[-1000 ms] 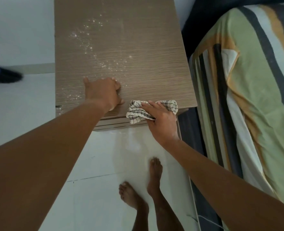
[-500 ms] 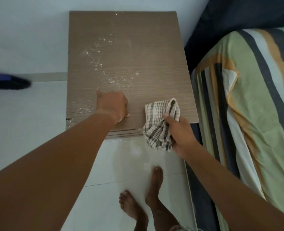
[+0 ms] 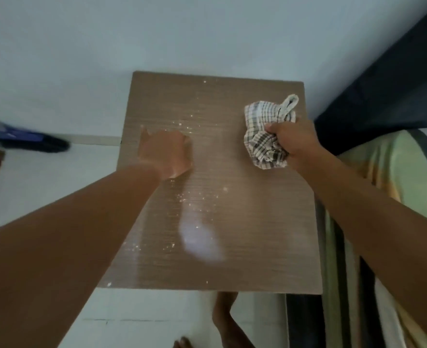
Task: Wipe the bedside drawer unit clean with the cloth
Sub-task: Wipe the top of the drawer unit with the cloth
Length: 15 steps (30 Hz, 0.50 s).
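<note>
Bedside drawer unit (image 3: 245,222) top against pale wall, white crumbs scattered. Right hand (image 3: 292,141) clenched on bunched checked cloth (image 3: 265,134) at far right corner. Left hand (image 3: 164,154) flat, empty. Soft, light; bunch firmly.

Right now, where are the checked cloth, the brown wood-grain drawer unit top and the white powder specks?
checked cloth (image 3: 265,136): head view, bunched middle, in the right hand's grip
brown wood-grain drawer unit top (image 3: 270,222): head view, bare right part
white powder specks (image 3: 182,197): head view, cluster near centre
</note>
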Available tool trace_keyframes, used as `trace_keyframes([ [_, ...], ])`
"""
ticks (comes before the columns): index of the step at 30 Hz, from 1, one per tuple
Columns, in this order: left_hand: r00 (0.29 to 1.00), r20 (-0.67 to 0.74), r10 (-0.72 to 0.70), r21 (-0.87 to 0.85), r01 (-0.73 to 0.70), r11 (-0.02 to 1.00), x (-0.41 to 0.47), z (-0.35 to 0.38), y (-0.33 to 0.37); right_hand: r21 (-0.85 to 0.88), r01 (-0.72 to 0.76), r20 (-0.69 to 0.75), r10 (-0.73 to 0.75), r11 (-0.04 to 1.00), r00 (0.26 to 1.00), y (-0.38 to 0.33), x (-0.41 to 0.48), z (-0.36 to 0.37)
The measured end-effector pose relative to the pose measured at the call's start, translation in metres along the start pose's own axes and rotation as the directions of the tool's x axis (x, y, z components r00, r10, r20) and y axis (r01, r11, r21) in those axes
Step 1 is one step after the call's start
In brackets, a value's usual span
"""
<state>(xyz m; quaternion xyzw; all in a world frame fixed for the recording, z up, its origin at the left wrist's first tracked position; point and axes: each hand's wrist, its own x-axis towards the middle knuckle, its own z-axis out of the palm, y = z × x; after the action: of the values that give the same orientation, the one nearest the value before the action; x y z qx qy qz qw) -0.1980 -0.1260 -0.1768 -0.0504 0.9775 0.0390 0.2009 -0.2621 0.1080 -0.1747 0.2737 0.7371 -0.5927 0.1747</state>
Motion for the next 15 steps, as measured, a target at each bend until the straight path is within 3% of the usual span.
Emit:
trace_keyframes([
  [2, 0.997, 0.072, 0.021, 0.032, -0.024, 0.999, 0.017, -0.001, -0.008, -0.208, 0.244, -0.121, -0.273, 0.947, 0.954, -0.027, 0.029, 0.006],
  [4, 0.982, 0.185, 0.029, 0.063, -0.042, 0.997, 0.026, 0.001, -0.014, -0.377, 0.386, -0.143, -0.465, 0.842, 0.874, -0.040, 0.053, 0.018],
  [8, 0.980, 0.197, 0.025, 0.042, -0.033, 0.999, 0.035, 0.010, -0.021, -0.624, 0.384, -0.061, -0.532, 0.681, 0.844, -0.017, 0.094, 0.066],
  [15, 0.988, 0.157, -0.012, 0.017, 0.010, 1.000, 0.042, 0.017, -0.022, -0.643, 0.656, 0.303, -0.656, 0.395, 0.692, -0.015, 0.107, 0.156],
])
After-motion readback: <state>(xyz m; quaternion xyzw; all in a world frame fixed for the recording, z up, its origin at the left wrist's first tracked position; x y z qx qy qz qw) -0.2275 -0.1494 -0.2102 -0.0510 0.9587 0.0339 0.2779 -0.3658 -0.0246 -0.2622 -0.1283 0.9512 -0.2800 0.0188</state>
